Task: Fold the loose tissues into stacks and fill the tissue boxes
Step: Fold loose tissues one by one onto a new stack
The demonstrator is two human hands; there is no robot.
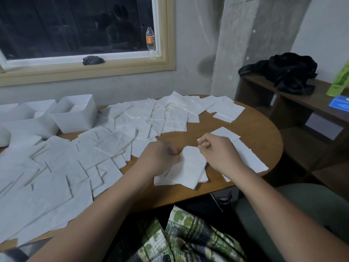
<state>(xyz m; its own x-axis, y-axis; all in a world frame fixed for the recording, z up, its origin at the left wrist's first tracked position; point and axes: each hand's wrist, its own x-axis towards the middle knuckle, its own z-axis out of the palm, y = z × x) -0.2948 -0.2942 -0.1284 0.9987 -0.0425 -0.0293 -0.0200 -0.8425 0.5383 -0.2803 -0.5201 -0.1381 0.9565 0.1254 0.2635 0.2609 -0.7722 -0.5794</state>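
The task looks to be at an early stage. Loose tissues (113, 140) cover most of the worktop (260, 137), spread from 8 o'clock round to 1 o'clock, overlapping and unfolded. They far outnumber anything already folded.

Near the front edge, between the two hands, a small stack (179, 180) of folded tissues lies a little askew. The left hand (160, 157) is at its 10 o'clock side with the fingers curled in. Its grip seems to be a narrow pinch on the left edge of the folded tissue (192, 159) on top, though blur hides the fingertips. The right hand (217, 152) pinches the same tissue at its far right corner between thumb and forefinger, the other fingers tucked. This appears to be a fold being finished or squared onto the pile.

A few more folded pieces (249, 157) lie at 3 o'clock, partly under the right wrist.

The white boxes (75, 116) stand at 10 o'clock, open-topped. The nearest seems to hold some tissues low inside, well short of the rim; the contents of the others cannot be seen. Most of the folding and nearly all the filling are probably still to be done.
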